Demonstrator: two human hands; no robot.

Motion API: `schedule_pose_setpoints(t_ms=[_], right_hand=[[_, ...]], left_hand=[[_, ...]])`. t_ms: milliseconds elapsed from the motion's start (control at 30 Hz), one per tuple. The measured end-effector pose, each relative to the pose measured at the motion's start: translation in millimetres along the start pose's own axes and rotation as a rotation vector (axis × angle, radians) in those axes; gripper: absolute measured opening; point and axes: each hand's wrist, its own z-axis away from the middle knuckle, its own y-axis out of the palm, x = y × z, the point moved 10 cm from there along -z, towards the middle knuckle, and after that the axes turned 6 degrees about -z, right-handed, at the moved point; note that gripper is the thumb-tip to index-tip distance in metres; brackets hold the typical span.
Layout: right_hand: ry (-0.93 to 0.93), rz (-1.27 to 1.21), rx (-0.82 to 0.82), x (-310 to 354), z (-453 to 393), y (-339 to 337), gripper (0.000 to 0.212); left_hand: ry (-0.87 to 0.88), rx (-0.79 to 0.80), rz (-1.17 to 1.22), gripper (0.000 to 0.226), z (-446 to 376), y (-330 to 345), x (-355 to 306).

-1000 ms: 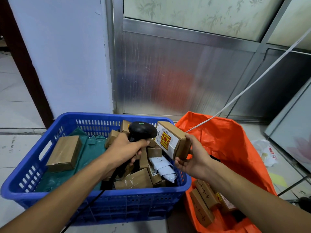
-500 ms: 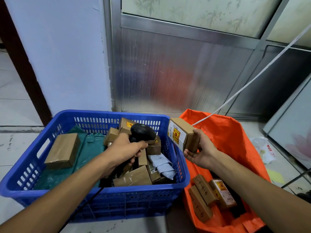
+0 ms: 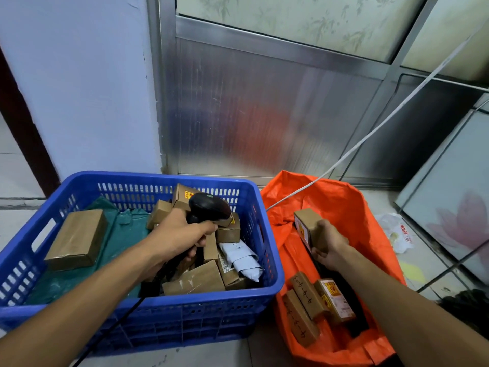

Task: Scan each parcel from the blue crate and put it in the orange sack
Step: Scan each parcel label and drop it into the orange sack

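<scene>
The blue crate (image 3: 267, 242) stands on the floor at the left, filled with several brown cardboard parcels, a green bag (image 3: 124, 234) and a grey mailer (image 3: 242, 256). My left hand (image 3: 180, 234) grips a black handheld scanner (image 3: 209, 207) above the crate. The orange sack (image 3: 344, 205) lies open to the right of the crate. My right hand (image 3: 326, 243) holds a small brown parcel (image 3: 307, 223) with a red and yellow label, inside the sack's mouth. Three parcels (image 3: 315, 305) lie at the sack's bottom.
A metal-framed panel wall (image 3: 264, 115) rises behind both containers. A white cord (image 3: 370, 133) runs diagonally down to the sack. A crumpled white plastic bag (image 3: 397, 231) lies on the tiles at the right, next to a glass panel (image 3: 455, 207).
My right hand has carried the labelled parcel from beside the scanner rightward and down into the orange sack. My left hand still holds the scanner over the crate.
</scene>
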Motion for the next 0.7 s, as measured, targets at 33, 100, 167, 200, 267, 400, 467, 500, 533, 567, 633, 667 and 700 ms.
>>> schedule_pose_setpoints(t_ms=[33,100,167,200,267,400,467,500,533,567,633,667,700], right_hand=[[-0.009,0.030,-0.019,-3.2,-3.5,-3.5,0.029],[-0.034,0.099,-0.055,-10.6,-12.2,-11.3,0.032],[-0.049,0.169,-0.071,-20.6,-22.5,-16.8,0.037],[-0.043,0.212,-0.068,-27.7,-27.4,-18.6,0.040],[-0.029,0.286,-0.056,-42.1,-33.4,-20.9,0.044],[0.035,0.320,-0.063,-82.9,-37.3,-26.8,0.047],[0.081,0.277,-0.045,-108.5,-36.2,-29.2,0.046],[0.108,0.251,-0.028,-120.6,-34.6,-29.4,0.044],[0.135,0.235,-0.011,-129.5,-31.2,-30.4,0.040],[0.151,0.226,-0.011,-136.5,-30.2,-32.9,0.035],[0.165,0.222,-0.040,-145.2,-36.4,-42.2,0.027],[0.167,0.232,-0.051,-147.0,-38.5,-46.0,0.030],[0.170,0.241,-0.059,-149.8,-41.1,-49.3,0.033]], left_hand=[[0.000,0.000,0.001,0.017,-0.5,0.3,0.3],[0.000,0.003,0.006,0.018,-2.0,1.3,1.3],[-0.007,0.007,0.014,0.019,-3.8,2.4,3.0],[-0.012,0.007,0.016,0.019,-4.7,2.6,3.9],[-0.017,0.008,0.013,0.019,-5.8,3.0,4.3],[-0.028,-0.002,0.019,0.017,-7.4,1.7,4.7],[-0.032,-0.006,0.019,0.017,-7.1,1.2,4.5],[-0.035,-0.008,0.018,0.018,-6.7,1.1,4.8],[-0.041,-0.009,0.018,0.019,-6.4,1.1,5.8],[-0.047,-0.007,0.018,0.020,-6.2,1.4,7.1],[-0.057,0.001,0.017,0.022,-6.3,1.8,8.8],[-0.061,0.004,0.018,0.022,-6.3,2.0,8.7],[-0.063,0.005,0.023,0.022,-6.4,2.3,8.2]])
